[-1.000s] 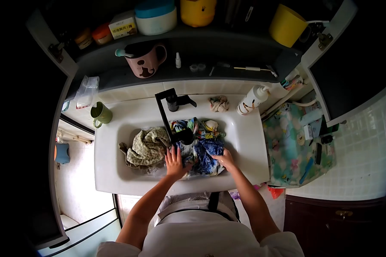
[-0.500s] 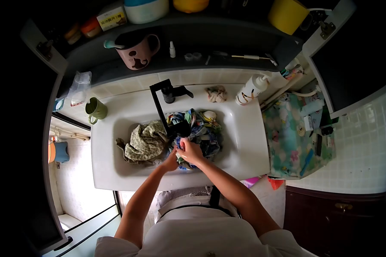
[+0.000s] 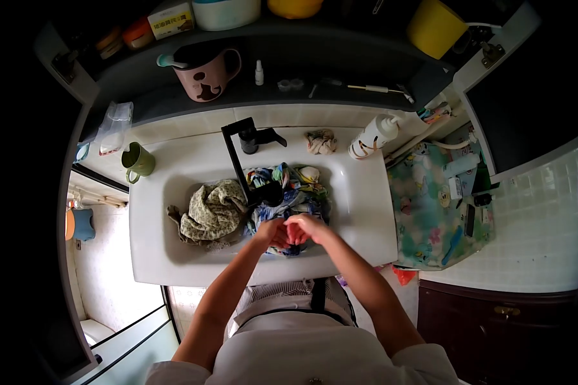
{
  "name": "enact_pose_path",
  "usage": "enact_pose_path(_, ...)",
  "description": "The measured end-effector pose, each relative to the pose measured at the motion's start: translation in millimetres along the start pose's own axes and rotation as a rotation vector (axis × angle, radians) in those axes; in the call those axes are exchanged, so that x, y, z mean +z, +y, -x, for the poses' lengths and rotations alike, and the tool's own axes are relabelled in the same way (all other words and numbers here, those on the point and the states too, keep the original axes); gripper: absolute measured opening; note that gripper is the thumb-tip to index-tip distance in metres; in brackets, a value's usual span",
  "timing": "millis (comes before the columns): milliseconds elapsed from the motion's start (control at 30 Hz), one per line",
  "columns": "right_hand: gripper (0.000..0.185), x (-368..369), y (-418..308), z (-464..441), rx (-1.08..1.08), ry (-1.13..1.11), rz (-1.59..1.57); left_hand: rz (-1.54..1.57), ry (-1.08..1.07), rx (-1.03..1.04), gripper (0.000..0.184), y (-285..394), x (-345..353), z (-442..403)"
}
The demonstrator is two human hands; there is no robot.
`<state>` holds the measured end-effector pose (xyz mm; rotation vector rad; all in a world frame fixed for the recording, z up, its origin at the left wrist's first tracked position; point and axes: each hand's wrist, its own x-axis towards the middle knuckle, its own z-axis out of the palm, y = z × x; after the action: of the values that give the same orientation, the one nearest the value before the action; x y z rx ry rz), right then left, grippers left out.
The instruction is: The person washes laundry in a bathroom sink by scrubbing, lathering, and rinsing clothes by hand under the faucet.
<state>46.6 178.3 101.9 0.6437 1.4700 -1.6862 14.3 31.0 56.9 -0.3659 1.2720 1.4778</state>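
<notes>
From far off, I see my left hand and right hand close together, palms turned in and fingers bent. They are low over the bright cloth. I cannot tell if the fingers pinch any of it, or if the hands touch each other.

The bright cloth lies in a bunch in the sink, from the middle toward the right side. My hands are at the part nearest the sink's front edge. The black tap reaches over from the back edge, and its end hangs above this cloth, just past my fingers.

I think soft, bunched cloth like this works best in small bits, with both hands on the same bit. I would bring my hands down toward the front edge, so my knuckles do not bump the tap. Slow, even rubs should splash less. A big handful could drag the rest along.

The speckled cloth is beside it, toward the sink's left side, so I would leave it out of my grip. A green cup stands at the back left corner. A small crumpled cloth and a white bottle are near the back right corner.
</notes>
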Motion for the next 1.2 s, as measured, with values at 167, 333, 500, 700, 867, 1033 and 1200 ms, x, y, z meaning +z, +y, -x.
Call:
enact_pose_path(167,0.035,6.0,28.4,-58.9,0.115,0.059,-0.191,-0.104,0.251,0.151,0.038,-22.1,-23.9,-22.3)
enact_pose_path(333,0.035,6.3,36.2,-77.4,0.08,0.115,-0.279,-0.077,0.282,0.086,0.037,-16.9,-27.4,-41.3)
enact_pose_path(500,0.04,13.0,59.6,-84.1,-0.198,0.228,-0.05,-0.12,0.245,0.263,0.039,-36.1,-45.5,-55.8)
enact_pose_path(700,0.033,12.3,72.9,-102.6,-0.289,0.292,0.057,-0.117,0.252,0.304,0.04,-35.3,-45.6,-58.0)
enact_pose_path(867,0.038,7.0,64.7,-77.6,-0.144,0.075,-0.067,-0.133,0.214,0.249,0.037,-34.5,-41.2,-39.9)
enact_pose_path(1033,0.032,-9.0,71.5,-57.7,0.048,0.009,0.296,-0.081,0.086,0.155,0.032,-59.0,-58.8,-32.4)
enact_pose_path(1200,0.027,0.4,71.3,-78.1,0.065,0.199,0.262,-0.084,0.268,0.098,0.032,-64.3,-58.5,-63.4)
